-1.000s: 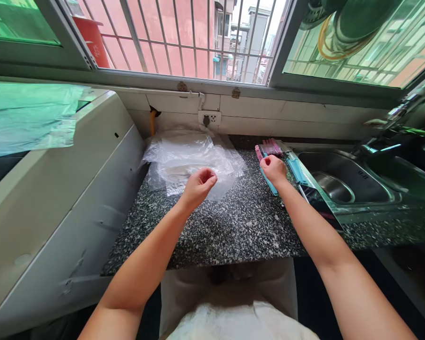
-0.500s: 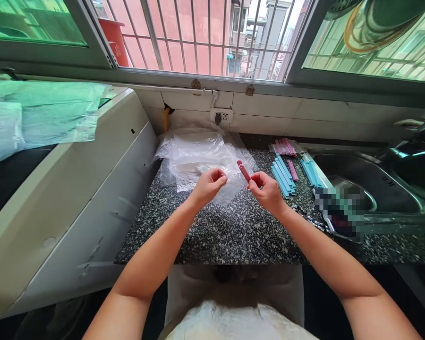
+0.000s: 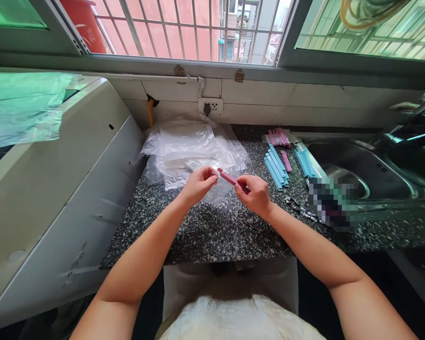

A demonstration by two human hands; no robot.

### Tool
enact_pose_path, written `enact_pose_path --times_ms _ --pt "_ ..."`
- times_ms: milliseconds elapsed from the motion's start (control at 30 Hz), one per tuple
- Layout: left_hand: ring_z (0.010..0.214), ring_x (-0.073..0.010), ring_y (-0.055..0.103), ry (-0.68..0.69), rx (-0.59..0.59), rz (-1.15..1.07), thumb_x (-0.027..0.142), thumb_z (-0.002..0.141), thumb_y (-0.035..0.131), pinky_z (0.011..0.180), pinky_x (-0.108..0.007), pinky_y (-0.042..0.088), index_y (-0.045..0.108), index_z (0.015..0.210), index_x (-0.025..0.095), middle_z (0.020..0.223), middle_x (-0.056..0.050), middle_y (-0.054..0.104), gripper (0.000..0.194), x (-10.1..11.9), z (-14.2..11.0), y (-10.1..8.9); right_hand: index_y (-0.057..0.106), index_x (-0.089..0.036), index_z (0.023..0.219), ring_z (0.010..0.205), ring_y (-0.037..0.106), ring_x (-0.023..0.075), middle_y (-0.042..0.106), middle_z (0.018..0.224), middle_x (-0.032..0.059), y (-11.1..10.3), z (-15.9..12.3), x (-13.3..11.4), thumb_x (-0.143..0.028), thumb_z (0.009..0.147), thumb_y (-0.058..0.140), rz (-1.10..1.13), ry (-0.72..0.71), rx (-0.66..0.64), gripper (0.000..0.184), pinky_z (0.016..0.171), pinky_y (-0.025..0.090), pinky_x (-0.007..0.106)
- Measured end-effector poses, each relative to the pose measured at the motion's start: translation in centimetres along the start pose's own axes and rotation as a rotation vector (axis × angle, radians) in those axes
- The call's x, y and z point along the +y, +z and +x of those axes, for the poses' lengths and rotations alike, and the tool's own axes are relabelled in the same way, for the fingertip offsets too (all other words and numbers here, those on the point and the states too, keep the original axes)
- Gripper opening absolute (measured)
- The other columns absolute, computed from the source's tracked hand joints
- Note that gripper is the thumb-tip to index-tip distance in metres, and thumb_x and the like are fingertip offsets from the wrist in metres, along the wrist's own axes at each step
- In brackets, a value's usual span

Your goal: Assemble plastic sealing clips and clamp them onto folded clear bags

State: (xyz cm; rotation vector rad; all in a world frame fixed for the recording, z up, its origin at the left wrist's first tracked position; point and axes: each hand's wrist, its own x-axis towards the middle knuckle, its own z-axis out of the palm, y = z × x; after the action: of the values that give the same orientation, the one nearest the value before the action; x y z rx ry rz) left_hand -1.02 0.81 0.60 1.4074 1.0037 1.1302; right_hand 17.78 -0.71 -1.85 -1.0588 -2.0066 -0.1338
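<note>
Slim dark-pink plastic strip (image 3: 228, 177) slanted at frame centre, free end pointed upper left, other end pinched in right hand (image 3: 253, 192), left hand (image 3: 199, 185) narrowly curled, any hold unclear, crumpled clear plastic bags (image 3: 186, 144) lay behind, flat light-blue strips (image 3: 276, 169) rightward.

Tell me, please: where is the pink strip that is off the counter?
Near the middle of the head view, the right hand holds the pink strip, its other end close to the left hand.

The top (image 3: 241, 321) is off-white, softly creased and perhaps faintly mottled, the blur making its cloth hard to judge. Both arms (image 3: 138, 264) are bare past the elbow, likewise left grip (image 3: 200, 185) and right grip (image 3: 254, 194).
</note>
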Motion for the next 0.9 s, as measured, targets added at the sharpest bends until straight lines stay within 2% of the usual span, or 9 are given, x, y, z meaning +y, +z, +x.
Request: enact_pose_path --times_ms 300,600,767,900 --pt "0.05 -0.0071 0.039 -0.045 -0.057 0.014 0.021 0.067 0.058 0.049 -0.022 0.03 0.053 0.067 0.017 0.056 0.004 0.048 0.007 -0.1 -0.1 0.5 0.058 -0.02 0.075 0.059 0.054 0.0133 0.061 0.06 0.0001 0.0 -0.5 0.5 -0.028 0.085 0.047 -0.065 -0.03 -0.027 0.017 0.062 0.037 0.027" --pt "0.048 -0.0066 0.037 -0.101 -0.046 0.013 0.015 0.067 0.055 0.048 -0.022 0.028 0.053 0.065 0.016 0.053 0.005 0.047 0.003 -0.1 0.0 0.5 0.059 -0.019 0.079 0.062 0.056 0.0141 0.065 0.066 0.001 0.4 -0.6 0.7 -0.023 0.084 0.051 -0.109 -0.123 -0.024 0.01 0.064 0.036 0.028" --pt "0.05 -0.0067 0.039 -0.131 -0.05 0.009 0.014 0.066 0.055 0.049 -0.022 0.03 0.052 0.065 0.016 0.056 0.004 0.048 0.003 -0.3 0.0 0.5 0.061 -0.019 0.083 0.064 0.056 0.0146 0.066 0.07 0.0024 0.6 -0.7 1.0 -0.024 0.087 0.049 -0.189 -0.169 -0.07 0.014 0.063 0.033 0.029" --pt "0.049 -0.0065 0.04 -0.152 -0.061 -0.025 0.013 0.065 0.056 0.048 -0.022 0.031 0.053 0.068 0.016 0.057 0.004 0.049 0.004 -0.5 0.1 0.6 0.062 -0.02 0.089 0.064 0.054 0.0149 0.068 0.072 0.0026 0.5 -0.6 1.2 -0.025 0.088 0.049 -0.285 -0.224 -0.059 0.015 0.063 0.031 0.03"
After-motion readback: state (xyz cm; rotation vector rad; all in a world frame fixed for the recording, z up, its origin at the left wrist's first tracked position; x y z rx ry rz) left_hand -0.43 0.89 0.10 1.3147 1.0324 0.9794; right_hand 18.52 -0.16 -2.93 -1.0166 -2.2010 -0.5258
